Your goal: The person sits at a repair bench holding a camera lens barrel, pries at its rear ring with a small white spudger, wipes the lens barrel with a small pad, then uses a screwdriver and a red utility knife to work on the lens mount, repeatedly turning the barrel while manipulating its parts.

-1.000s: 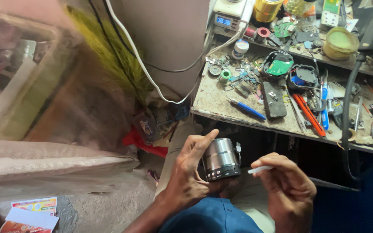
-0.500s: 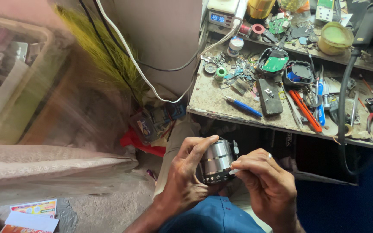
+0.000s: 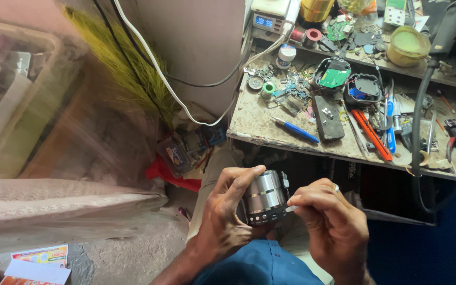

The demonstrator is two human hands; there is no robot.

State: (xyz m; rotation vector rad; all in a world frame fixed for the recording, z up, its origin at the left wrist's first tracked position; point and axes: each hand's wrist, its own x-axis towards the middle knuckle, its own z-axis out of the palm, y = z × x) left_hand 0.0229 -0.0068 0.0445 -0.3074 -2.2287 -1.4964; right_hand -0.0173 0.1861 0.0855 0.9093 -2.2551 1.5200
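Silver cylindrical metal speaker [image 3: 263,199] sits clamped in the left hand [image 3: 227,211], below the cluttered desk's [image 3: 254,119] front edge; the right hand [image 3: 327,219] pinches closed against its dark lower rim.

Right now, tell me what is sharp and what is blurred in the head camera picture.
Head view: the left side smears with motion blur, streaking the pale box and the broom bristles; the cluttered workbench stays sharp under even light; the silver cylinder speaker, held between left hand and right hand, shows soft highlights.
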